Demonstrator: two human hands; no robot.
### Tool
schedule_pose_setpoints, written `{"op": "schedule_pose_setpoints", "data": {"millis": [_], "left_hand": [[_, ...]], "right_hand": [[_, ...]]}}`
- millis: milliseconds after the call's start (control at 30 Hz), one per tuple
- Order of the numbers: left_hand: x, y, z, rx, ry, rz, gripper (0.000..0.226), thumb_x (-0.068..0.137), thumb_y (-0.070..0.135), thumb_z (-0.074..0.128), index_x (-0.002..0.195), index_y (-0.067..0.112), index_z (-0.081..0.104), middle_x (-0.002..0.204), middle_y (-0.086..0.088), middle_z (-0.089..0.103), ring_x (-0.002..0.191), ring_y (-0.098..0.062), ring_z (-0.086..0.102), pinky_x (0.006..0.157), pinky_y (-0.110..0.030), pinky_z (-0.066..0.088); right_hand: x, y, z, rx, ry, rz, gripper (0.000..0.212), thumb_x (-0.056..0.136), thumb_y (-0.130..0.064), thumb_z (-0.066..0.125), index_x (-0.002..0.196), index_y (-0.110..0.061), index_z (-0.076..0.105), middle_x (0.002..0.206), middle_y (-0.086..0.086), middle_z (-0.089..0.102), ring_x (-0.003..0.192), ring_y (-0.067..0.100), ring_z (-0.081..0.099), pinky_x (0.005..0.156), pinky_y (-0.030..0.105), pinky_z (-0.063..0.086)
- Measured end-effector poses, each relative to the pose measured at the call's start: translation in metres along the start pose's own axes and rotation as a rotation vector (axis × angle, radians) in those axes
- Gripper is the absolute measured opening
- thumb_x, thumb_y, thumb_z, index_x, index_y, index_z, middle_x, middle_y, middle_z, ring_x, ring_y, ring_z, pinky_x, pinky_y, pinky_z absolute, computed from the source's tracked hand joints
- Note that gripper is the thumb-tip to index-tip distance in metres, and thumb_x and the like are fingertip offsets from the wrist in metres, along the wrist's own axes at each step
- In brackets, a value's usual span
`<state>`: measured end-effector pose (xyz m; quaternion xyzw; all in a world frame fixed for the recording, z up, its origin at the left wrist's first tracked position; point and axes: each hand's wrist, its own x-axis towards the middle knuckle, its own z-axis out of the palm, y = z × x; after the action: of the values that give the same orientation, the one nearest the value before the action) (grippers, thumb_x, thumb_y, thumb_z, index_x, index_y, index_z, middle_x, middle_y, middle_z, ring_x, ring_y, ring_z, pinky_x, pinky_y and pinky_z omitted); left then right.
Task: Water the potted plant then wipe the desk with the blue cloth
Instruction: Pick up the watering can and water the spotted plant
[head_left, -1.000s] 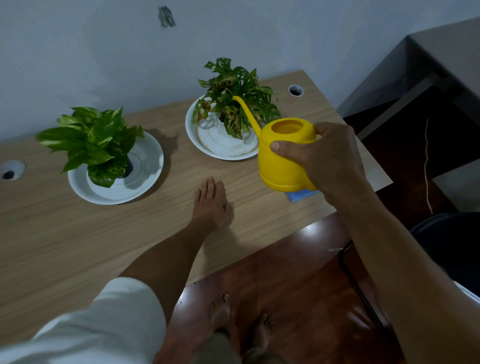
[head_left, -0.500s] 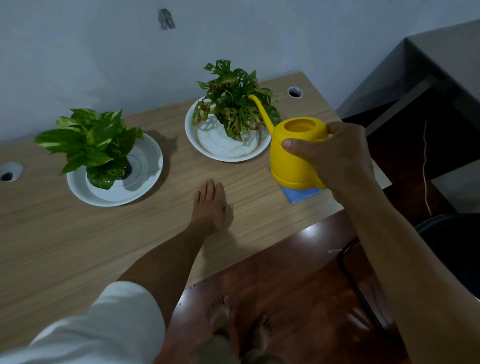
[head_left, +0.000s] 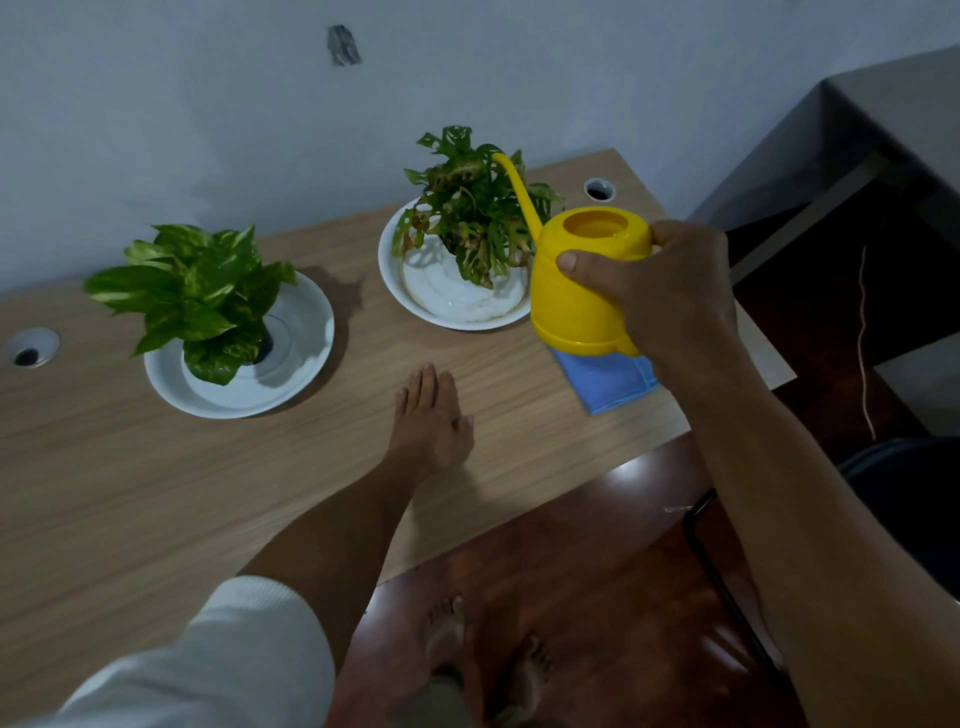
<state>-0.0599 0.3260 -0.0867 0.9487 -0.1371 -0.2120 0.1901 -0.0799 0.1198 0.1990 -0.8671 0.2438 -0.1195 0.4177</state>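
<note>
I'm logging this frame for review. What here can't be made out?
Head view only:
- Watering can handle: hidden by the right hand.
- Blue cloth: partly covered by the can.
- Pot of the near plant: hidden by leaves.
- Water flow: not visible at the spout.

bare desk (head_left: 130, 493) near edge, two potted plants (head_left: 470, 208) crowding the back

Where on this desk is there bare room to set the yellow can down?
Bare wood runs along the near edge of the desk, left of the left hand, below the left saucer. Also between the two saucers. It is crowded at right: right saucer, blue cloth, watering can.
</note>
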Motion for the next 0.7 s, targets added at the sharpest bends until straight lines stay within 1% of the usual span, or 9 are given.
{"op": "schedule_pose_setpoints", "data": {"millis": [100, 200, 333, 367, 400, 467, 533, 600, 700], "left_hand": [[0.0, -0.001, 0.0, -0.001, 0.0, 0.0, 0.081, 0.104, 0.051, 0.035, 0.166, 0.012, 0.001, 0.173, -0.017, -0.012, 0.161, -0.031, -0.014, 0.13, -0.049, -0.005], [0.0, -0.001, -0.001, -0.01, 0.004, -0.003, 0.081, 0.103, 0.051, 0.036, 0.166, 0.012, 0.002, 0.173, -0.017, -0.01, 0.161, -0.031, -0.013, 0.13, -0.05, -0.004], [0.0, -0.001, -0.002, -0.005, 0.01, -0.002, 0.081, 0.103, 0.051, 0.038, 0.166, 0.012, 0.003, 0.173, -0.017, -0.009, 0.161, -0.031, -0.011, 0.13, -0.049, -0.003], [0.0, -0.001, -0.002, 0.0, 0.004, -0.004, 0.081, 0.103, 0.051, 0.038, 0.166, 0.012, 0.003, 0.173, -0.017, -0.009, 0.161, -0.031, -0.012, 0.13, -0.049, -0.004], [0.001, -0.002, -0.003, 0.005, -0.003, -0.006, 0.081, 0.103, 0.052, 0.037, 0.166, 0.012, 0.002, 0.173, -0.016, -0.01, 0.161, -0.03, -0.012, 0.13, -0.049, -0.004], [0.001, -0.002, -0.003, 0.018, -0.012, -0.011, 0.082, 0.103, 0.052, 0.037, 0.166, 0.013, 0.002, 0.173, -0.016, -0.011, 0.161, -0.03, -0.013, 0.131, -0.048, -0.004], [0.001, -0.002, -0.003, 0.025, -0.019, -0.014, 0.082, 0.103, 0.053, 0.037, 0.166, 0.014, 0.001, 0.173, -0.016, -0.011, 0.161, -0.03, -0.014, 0.131, -0.048, -0.004], [0.001, -0.001, -0.001, 0.017, -0.008, -0.013, 0.082, 0.103, 0.052, 0.038, 0.166, 0.014, 0.002, 0.173, -0.016, -0.011, 0.161, -0.029, -0.014, 0.13, -0.048, -0.004], [-0.001, -0.004, 0.003, 0.001, 0.01, -0.019, 0.081, 0.103, 0.049, 0.042, 0.166, 0.014, 0.005, 0.173, -0.016, -0.008, 0.161, -0.03, -0.011, 0.13, -0.049, -0.002]], "right_hand": [[0.0, -0.003, 0.003, 0.012, -0.01, -0.011, 0.059, 0.068, -0.055, 0.091, 0.1, -0.008, 0.074, 0.095, 0.007, 0.073, 0.088, 0.023, 0.071, 0.073, 0.038, 0.058], [-0.002, -0.004, 0.004, -0.002, -0.02, -0.022, 0.06, 0.068, -0.057, 0.09, 0.103, -0.01, 0.074, 0.095, 0.003, 0.072, 0.086, 0.019, 0.068, 0.068, 0.032, 0.054], [-0.008, -0.001, 0.002, -0.001, -0.029, -0.018, 0.061, 0.067, -0.056, 0.09, 0.103, -0.009, 0.074, 0.096, 0.006, 0.073, 0.086, 0.021, 0.07, 0.07, 0.039, 0.058], [-0.009, 0.001, 0.002, -0.005, -0.034, -0.017, 0.061, 0.067, -0.056, 0.09, 0.102, -0.009, 0.074, 0.094, 0.005, 0.073, 0.084, 0.019, 0.069, 0.068, 0.038, 0.058], [-0.01, 0.004, 0.001, -0.005, -0.038, -0.018, 0.06, 0.067, -0.056, 0.09, 0.101, -0.01, 0.074, 0.09, 0.001, 0.071, 0.08, 0.013, 0.067, 0.064, 0.034, 0.056], [-0.013, 0.01, -0.001, -0.003, -0.049, -0.026, 0.056, 0.067, -0.055, 0.091, 0.1, -0.012, 0.075, 0.082, -0.011, 0.066, 0.073, 0.003, 0.061, 0.058, 0.024, 0.05], [-0.015, 0.015, -0.004, -0.003, -0.059, -0.026, 0.053, 0.067, -0.053, 0.092, 0.099, -0.014, 0.075, 0.081, -0.014, 0.064, 0.073, 0.0, 0.06, 0.058, 0.022, 0.047], [-0.015, 0.021, -0.007, -0.012, -0.076, -0.031, 0.051, 0.067, -0.052, 0.092, 0.099, -0.015, 0.076, 0.083, -0.008, 0.068, 0.075, 0.003, 0.063, 0.06, 0.023, 0.047], [-0.013, 0.03, -0.009, -0.027, -0.096, -0.028, 0.052, 0.066, -0.05, 0.093, 0.099, -0.013, 0.077, 0.093, 0.004, 0.074, 0.084, 0.021, 0.07, 0.071, 0.034, 0.056]]}}
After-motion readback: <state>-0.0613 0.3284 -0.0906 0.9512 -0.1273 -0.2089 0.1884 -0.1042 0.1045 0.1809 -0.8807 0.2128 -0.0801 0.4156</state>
